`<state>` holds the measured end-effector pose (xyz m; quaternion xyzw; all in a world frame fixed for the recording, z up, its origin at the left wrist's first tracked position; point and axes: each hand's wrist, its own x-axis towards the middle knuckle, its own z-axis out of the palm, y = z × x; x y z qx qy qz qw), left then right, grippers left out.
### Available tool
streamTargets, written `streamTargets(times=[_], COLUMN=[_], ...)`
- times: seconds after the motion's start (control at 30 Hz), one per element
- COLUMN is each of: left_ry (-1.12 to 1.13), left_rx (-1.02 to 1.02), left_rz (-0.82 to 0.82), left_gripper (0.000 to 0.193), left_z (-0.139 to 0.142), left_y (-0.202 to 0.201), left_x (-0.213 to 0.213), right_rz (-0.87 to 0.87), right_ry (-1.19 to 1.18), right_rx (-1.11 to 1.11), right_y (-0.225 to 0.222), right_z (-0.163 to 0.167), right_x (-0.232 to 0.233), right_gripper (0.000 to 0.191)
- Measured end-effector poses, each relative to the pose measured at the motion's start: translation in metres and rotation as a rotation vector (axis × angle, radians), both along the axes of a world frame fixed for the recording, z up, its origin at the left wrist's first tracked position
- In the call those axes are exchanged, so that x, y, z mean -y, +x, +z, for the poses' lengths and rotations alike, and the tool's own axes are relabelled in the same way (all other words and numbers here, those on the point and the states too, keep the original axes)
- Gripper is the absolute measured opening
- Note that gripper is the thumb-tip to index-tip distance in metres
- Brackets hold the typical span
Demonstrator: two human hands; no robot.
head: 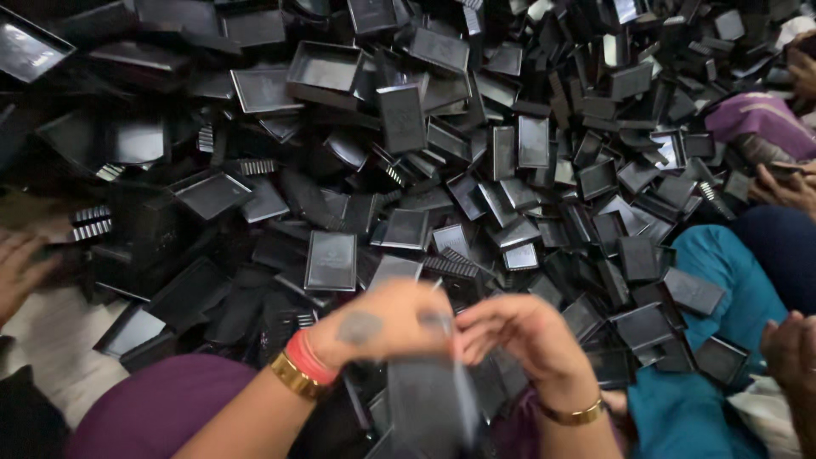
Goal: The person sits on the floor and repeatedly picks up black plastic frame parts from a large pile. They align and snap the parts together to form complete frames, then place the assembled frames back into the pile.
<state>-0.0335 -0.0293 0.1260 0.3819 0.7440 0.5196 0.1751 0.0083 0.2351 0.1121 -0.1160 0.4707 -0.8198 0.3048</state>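
Plastic trays (331, 259), black and glossy, lie heaped across the whole view, tilted every way, some face up, some on edge. At far left another person's hand (19, 270) reaches into the heap's edge, and a few ribbed grey pieces (89, 223) stick out nearby.

My left hand (387, 323) is low centre, fingers curled and pinched at the top of a dark sleeve (429, 399) that hangs between my wrists; a red band and gold bangle sit on that wrist. My right hand (518, 336) meets it from the other side, fingertips closed on the same top edge. Both grips are nearly shut, thumb against fingers, on that one item. The sleeve is blurred, so I cannot tell whether it is a thin bag or a tray on edge.

I judge it light and thin, probably limp or springy, with a slick sheen that could slip; the top corners look like the best hold. The trays seem stiff, light and shallow, easiest taken by a rim.

Those trays that lie face up look empty. At right, teal cloth (722, 272) and other people's hands (790, 187) border the pile.
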Motion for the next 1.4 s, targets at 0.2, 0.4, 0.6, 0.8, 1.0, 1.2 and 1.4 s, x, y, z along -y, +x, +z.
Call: streamTargets(times=[0.2,0.4,0.6,0.8,1.0,1.2,1.4], left_ry=[0.437,0.671,0.652,0.692,0.880,1.054,1.198], left_rx=[0.593,0.645,0.429,0.750,1.380,1.353,1.191], left_rz=[-0.005,0.791,0.835,0.555,-0.183,0.035,0.155], left_gripper=[0.033,0.022,0.024,0.043,0.048,0.046,0.055], left_z=[-0.017,-0.068,-0.073,-0.050,-0.044,-0.049,-0.045], left_y=[-0.005,-0.048,-0.057,-0.046,-0.024,-0.023,-0.013], left_x=[-0.010,0.003,0.002,-0.009,-0.014,-0.019,-0.024], right_rz=[-0.701,-0.478,-0.811,-0.668,-0.693,-1.092,-0.611], right_ry=[1.455,2.161,1.908,0.268,0.508,1.191,0.868], right_rx=[-0.353,-1.098,-0.632,0.053,-0.270,-0.775,-1.044], right_y=[-0.113,-0.179,-0.173,-0.068,-0.025,-0.011,0.008], right_z=[-0.067,-0.122,-0.077,-0.014,-0.011,0.002,0.009], right_x=[-0.029,-0.040,-0.041,0.004,0.041,0.064,0.089], right_gripper=[0.040,0.105,0.068,0.048,0.023,0.041,0.055])
